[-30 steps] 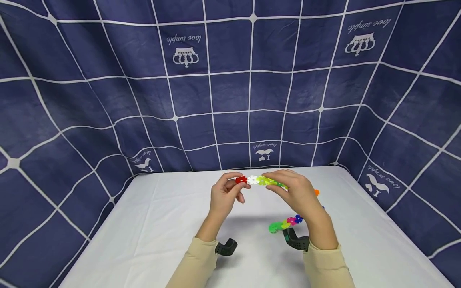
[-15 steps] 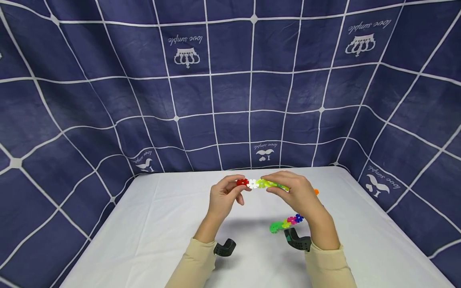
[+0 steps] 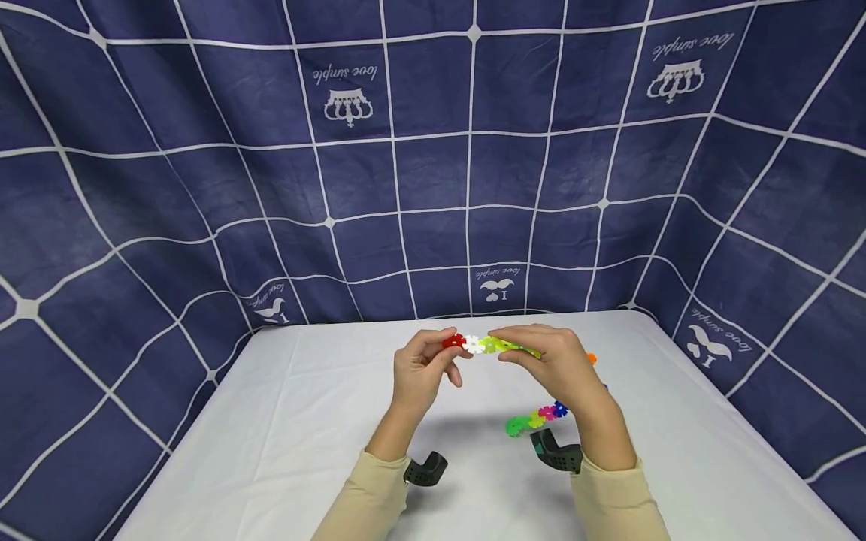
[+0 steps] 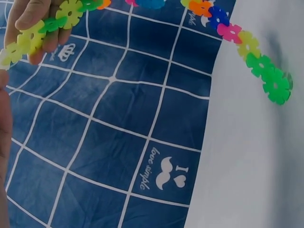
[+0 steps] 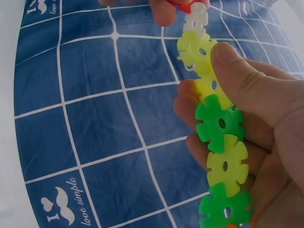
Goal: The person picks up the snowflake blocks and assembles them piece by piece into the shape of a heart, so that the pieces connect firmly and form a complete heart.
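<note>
A chain of colourful notched plastic snowflake discs hangs between and below my hands. My left hand (image 3: 414, 376) pinches the red disc (image 3: 455, 342) at one end, beside a white disc (image 3: 473, 344). Thumb and fingers of my right hand (image 3: 558, 364) grip the chain at its yellow discs; in the right wrist view, a green disc (image 5: 219, 124) and further ones lie along the fingers. From there the chain curves down behind the right wrist to a free end with a green disc (image 4: 276, 85). The right forearm hides part of it in the head view.
A white cloth (image 3: 304, 421) covers the table. Dark blue curtains (image 3: 433, 173) with white lines stand behind it and along both sides. Black camera mounts (image 3: 426, 469) stick out from both wrists.
The red disc has tilted a little in my left fingers, and the red and white end sits slightly lower than a second ago. Both hands keep their hold and have hardly moved.
</note>
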`<state>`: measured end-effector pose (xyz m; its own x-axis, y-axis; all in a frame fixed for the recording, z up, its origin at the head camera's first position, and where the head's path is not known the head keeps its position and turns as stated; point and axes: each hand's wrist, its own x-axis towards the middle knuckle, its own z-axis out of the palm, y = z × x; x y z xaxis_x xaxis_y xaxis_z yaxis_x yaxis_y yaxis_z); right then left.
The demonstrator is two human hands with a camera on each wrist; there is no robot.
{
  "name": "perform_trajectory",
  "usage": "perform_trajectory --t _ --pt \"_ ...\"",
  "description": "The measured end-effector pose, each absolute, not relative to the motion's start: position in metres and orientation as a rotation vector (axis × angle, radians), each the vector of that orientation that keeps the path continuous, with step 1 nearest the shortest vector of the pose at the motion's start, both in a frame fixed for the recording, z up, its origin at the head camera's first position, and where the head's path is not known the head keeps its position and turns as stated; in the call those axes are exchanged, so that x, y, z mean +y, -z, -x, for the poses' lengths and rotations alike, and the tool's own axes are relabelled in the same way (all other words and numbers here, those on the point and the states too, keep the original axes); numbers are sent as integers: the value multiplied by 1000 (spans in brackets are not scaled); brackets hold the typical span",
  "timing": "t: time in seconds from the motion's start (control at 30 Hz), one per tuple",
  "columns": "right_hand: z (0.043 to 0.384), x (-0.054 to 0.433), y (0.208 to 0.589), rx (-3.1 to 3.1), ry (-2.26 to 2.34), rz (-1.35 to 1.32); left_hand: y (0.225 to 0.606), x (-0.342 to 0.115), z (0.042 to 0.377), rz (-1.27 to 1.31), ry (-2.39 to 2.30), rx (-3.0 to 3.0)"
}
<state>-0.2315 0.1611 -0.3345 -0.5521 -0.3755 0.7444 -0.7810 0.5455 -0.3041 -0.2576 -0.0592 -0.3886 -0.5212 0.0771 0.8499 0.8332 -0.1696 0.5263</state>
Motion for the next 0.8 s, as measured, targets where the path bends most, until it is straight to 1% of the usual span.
perform_trajectory --t 0.8 --pt "233 156 335 -2183 -856 -942 389 -63 260 1067 1635 -1579"
